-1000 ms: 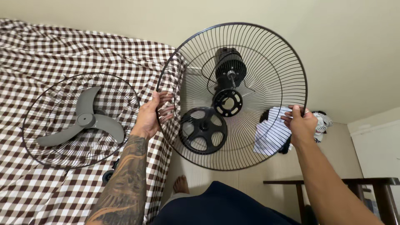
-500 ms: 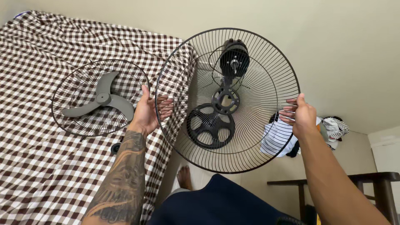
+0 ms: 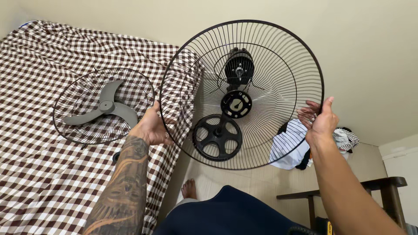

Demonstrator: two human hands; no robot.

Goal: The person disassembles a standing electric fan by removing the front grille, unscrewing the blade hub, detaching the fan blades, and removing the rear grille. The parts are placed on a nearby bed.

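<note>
Checked bed [image 3: 39, 174]: wire grille [image 3: 78, 130], grey blade [image 3: 101, 109].

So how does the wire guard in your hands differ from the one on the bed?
The held guard is tilted up, gripped at its rim by the left hand and right hand. The bed guard lies flat, untouched, cradling a grey blade. Both are round black wire grilles.

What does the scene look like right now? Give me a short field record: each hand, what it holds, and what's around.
left hand: grips left rim of wire fan guard
right hand: grips right rim, fingers through the wires
guard: held up in the air, tilted
behind guard: black fan motor and round base
bed: checked cover
on bed: second guard holding grey blade
floor: striped clothes
</note>
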